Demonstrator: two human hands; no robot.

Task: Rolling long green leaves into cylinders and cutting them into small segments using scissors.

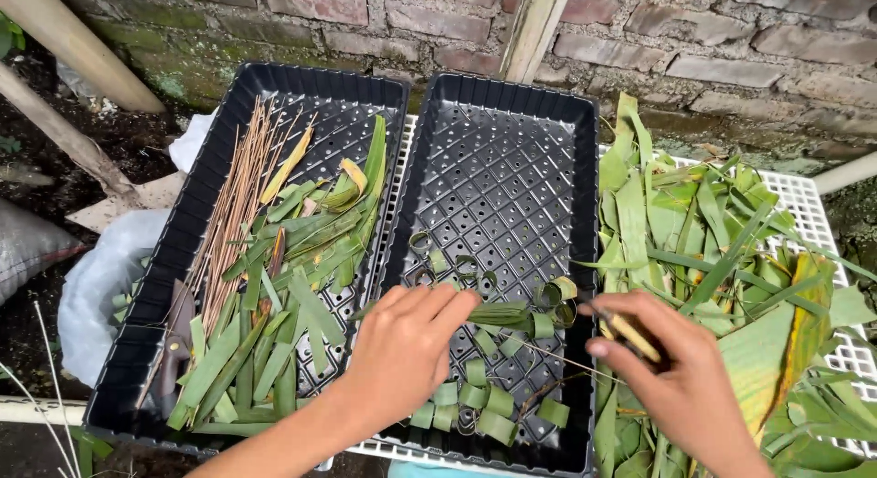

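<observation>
Left hand (402, 350): fingers pinched shut on a rolled green leaf strip (498, 313), held over the near end of the right black perforated plastic tray (585, 259).
Right hand (676, 373): closed on a thin pale stick (630, 334), at that tray's right rim.
Leaf rings (475, 396): clustered at the near end of the tray floor.
Far half of tray: bare.
Left black tray (210, 158): cut leaf strips and brown sticks (239, 190).
Loose green leaves (694, 231): piled on the white grid rack (808, 199).

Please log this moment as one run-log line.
left hand: pinching rolled leaf strip | right hand: holding thin stick | right black tray: leaf rings
</observation>
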